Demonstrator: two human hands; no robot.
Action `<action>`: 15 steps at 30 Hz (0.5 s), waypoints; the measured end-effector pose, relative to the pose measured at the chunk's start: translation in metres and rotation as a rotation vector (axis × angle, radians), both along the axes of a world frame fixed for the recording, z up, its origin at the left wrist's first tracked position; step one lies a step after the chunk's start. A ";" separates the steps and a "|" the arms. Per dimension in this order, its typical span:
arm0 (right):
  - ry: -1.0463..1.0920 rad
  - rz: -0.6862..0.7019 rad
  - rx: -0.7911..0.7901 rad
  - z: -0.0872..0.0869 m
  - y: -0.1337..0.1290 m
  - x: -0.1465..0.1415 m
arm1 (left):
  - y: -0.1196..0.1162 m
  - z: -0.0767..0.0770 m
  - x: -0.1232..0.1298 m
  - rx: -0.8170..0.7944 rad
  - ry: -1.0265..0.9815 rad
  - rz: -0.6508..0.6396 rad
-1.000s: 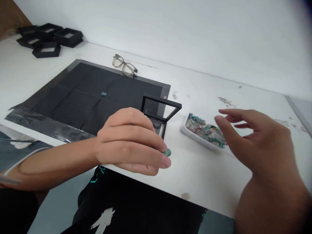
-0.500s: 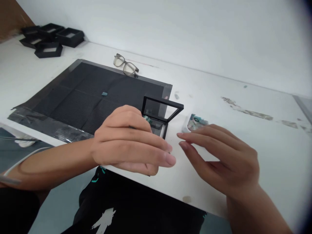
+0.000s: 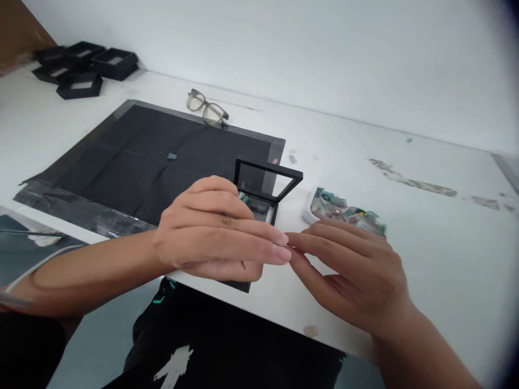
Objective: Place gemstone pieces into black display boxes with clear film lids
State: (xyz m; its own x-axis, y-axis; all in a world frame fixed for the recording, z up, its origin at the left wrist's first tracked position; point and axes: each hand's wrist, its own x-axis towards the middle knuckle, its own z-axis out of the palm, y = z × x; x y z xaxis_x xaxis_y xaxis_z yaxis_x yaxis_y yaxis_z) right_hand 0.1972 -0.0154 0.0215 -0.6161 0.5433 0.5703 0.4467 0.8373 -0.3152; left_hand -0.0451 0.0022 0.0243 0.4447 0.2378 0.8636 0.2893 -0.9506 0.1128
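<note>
My left hand (image 3: 217, 229) is held over the front of the table with its fingers closed together. My right hand (image 3: 352, 273) meets it, thumb and fingertips pinched at the left fingertips. Whatever lies between the fingertips is hidden or too small to make out. Just behind my left hand stands a small black display case (image 3: 270, 165), its windowed lid tilted up. Some green pieces (image 3: 244, 197) show inside it, partly covered by my hand. Beyond my right hand is a white tray (image 3: 308, 213) holding several green and clear pieces (image 3: 330, 201).
A black ribbed mat (image 3: 113, 156), taped at its edges, covers the left of the white table (image 3: 446, 259). One small blue-grey piece (image 3: 172, 156) lies on it. Eyeglasses (image 3: 213, 112) rest at its far edge. Several black frames (image 3: 115, 64) are piled at the back left.
My right hand has moved left until its fingertips meet those of my left hand. More of the tray of pieces now shows behind it. The left hand has risen slightly.
</note>
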 end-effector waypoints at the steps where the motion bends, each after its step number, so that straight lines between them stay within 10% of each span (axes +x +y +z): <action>1: -0.002 -0.001 0.006 0.000 0.000 0.000 | 0.001 0.000 0.000 0.002 0.000 -0.006; 15: -0.032 0.006 -0.002 -0.003 0.000 0.000 | 0.003 0.002 -0.005 -0.024 0.061 -0.082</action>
State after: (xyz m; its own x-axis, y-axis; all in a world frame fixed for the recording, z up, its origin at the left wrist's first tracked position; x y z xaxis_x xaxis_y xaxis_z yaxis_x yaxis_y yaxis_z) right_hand 0.1973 -0.0158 0.0186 -0.6372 0.5407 0.5492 0.4520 0.8393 -0.3020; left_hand -0.0503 0.0056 0.0263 0.5150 0.2185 0.8289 0.2174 -0.9686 0.1203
